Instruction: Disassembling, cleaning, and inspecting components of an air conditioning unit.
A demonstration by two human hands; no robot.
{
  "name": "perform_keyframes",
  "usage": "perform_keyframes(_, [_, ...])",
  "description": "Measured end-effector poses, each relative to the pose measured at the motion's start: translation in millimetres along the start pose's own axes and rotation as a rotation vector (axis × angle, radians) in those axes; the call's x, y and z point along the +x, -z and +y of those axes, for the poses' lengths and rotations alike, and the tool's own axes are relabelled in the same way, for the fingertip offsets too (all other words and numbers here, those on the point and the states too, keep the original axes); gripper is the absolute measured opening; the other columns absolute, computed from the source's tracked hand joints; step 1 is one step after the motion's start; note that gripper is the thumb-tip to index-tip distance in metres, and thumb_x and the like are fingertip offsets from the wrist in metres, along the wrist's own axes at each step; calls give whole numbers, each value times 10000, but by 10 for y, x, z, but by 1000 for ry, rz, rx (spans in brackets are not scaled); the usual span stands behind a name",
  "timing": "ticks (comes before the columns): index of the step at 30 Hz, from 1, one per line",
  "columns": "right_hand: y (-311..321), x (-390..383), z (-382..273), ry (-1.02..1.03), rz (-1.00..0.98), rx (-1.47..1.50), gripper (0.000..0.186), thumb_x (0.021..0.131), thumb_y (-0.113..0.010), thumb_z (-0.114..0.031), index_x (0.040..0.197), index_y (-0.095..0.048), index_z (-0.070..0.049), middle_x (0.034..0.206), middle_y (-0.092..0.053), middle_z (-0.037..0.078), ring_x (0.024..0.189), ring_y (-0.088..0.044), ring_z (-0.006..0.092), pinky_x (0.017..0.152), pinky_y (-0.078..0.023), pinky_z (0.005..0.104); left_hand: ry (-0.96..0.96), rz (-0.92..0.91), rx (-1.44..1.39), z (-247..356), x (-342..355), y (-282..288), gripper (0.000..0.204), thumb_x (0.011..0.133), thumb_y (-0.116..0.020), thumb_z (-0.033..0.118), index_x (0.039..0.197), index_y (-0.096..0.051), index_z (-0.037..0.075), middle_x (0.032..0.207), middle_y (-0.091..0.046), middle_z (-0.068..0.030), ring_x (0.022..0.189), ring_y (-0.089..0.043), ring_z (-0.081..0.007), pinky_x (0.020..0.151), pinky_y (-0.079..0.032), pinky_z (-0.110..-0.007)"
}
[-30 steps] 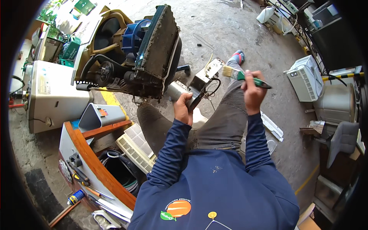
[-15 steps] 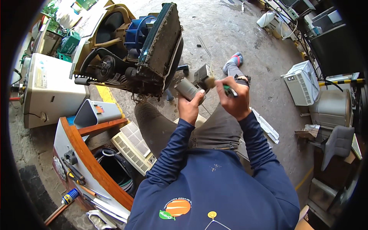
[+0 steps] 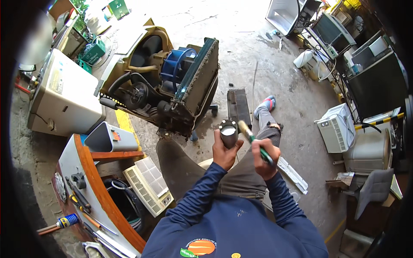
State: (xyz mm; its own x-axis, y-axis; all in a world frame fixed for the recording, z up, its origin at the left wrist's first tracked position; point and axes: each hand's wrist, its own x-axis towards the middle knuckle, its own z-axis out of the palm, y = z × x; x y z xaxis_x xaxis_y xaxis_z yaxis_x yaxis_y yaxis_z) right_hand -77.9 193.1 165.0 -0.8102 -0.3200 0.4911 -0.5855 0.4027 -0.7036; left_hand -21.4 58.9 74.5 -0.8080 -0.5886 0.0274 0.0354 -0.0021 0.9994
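Metal cylinder (image 3: pixel 229 138) is, in the head view, between the person's knees, held up off the floor in the left hand (image 3: pixel 226 155). Its round, pale end faces up; the fingers wrap its left side and the thumb presses the right, a grip that probably keeps it steady while leaving that end bare. Just beyond it shows a dark box (image 3: pixel 239 105); whether the two are joined, I cannot tell. The right hand (image 3: pixel 265 159) has its fingers closed around the handle of a brush (image 3: pixel 251 137), whose bristles point at the cylinder's rim, just beside it; whether they touch is unclear. Held slanted like this, the brush likely meets the end without the hands colliding.

Ahead to the left stands an opened air conditioner (image 3: pixel 198 81), its blue fan wheel (image 3: pixel 173 69) bared. A caster (image 3: pixel 214 110) beside its lower edge suggests a rolling support. On the desk (image 3: pixel 97 193) at the left lie hand tools (image 3: pixel 79 198), seemingly put there for easy reach; a slatted cover (image 3: pixel 142 189) leans nearby.
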Motion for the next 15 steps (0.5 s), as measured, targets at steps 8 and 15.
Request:
perform_keyframes(8, [277, 556, -272, -67, -20, 130, 217, 913, -691, -85, 736, -569, -55, 556, -494, 16, 456, -392, 149, 471, -354, 302, -73, -12, 86, -10, -63, 91, 583, 802, -868, 158, 1230, -482, 68, 993, -680, -92, 800, -649, -222, 732, -517, -346])
perform_keyframes(15, [189, 829, -451, -187, -213, 270, 212, 908, -707, -90, 743, -581, -50, 570, -512, 12, 484, -402, 138, 494, -360, 288, -130, -59, 142, 2, -73, 137, 659, 773, -862, 104, 1305, -478, 41, 1228, -652, -212, 1052, -673, -367, 882, -531, -401])
